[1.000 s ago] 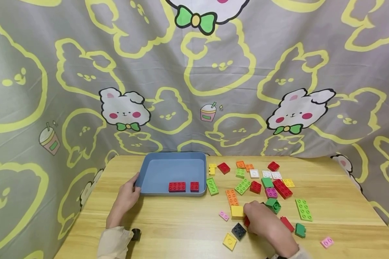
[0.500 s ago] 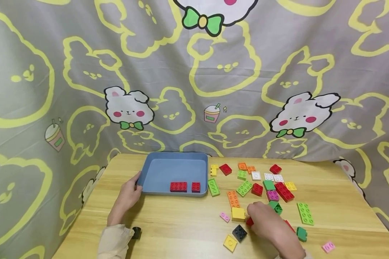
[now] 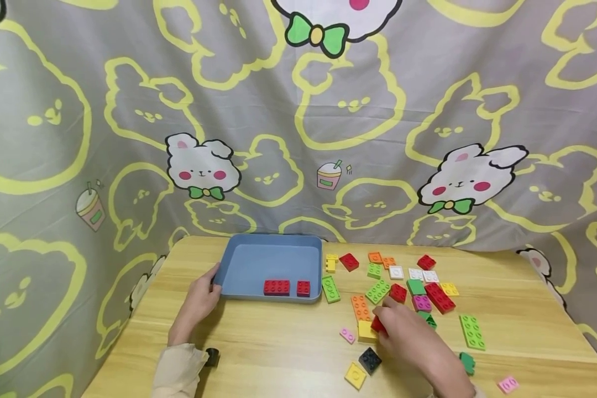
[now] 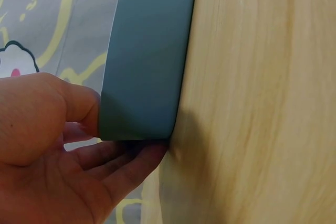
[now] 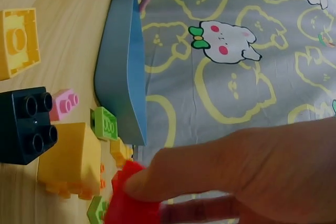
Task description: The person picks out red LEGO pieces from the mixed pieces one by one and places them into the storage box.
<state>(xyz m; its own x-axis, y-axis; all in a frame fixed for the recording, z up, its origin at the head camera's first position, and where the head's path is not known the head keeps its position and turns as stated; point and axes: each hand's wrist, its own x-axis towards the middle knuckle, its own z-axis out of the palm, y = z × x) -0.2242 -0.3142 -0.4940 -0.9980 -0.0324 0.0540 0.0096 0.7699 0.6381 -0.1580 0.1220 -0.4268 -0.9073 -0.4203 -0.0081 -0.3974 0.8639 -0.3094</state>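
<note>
My left hand (image 3: 201,298) holds the left end of the blue tray (image 3: 258,262). In the left wrist view the thumb lies at the tray's rim, with the other fingers against its outer wall (image 4: 144,66) and lower edge. Inside the tray, a long red brick (image 3: 276,287) and a shorter red brick (image 3: 303,288) sit near the front wall. Over the loose bricks at right, my right hand (image 3: 408,334) pinches a red brick (image 5: 128,198) between thumb and fingers. That brick is just above the yellow block (image 3: 366,331); its far side is hidden by the hand.
Several toy bricks spread over the right half of the wooden table (image 3: 278,354). A black brick (image 3: 370,360) and a yellow plate (image 3: 355,376) lie nearest the front. A small black object (image 3: 211,357) is beside the left sleeve. Patterned cloth (image 3: 278,210) hangs behind the table.
My right hand has picked up the red brick from the table and raised it slightly, towards the yellow block. The left hand keeps its hold on the tray. The head view has shifted slightly left.
</note>
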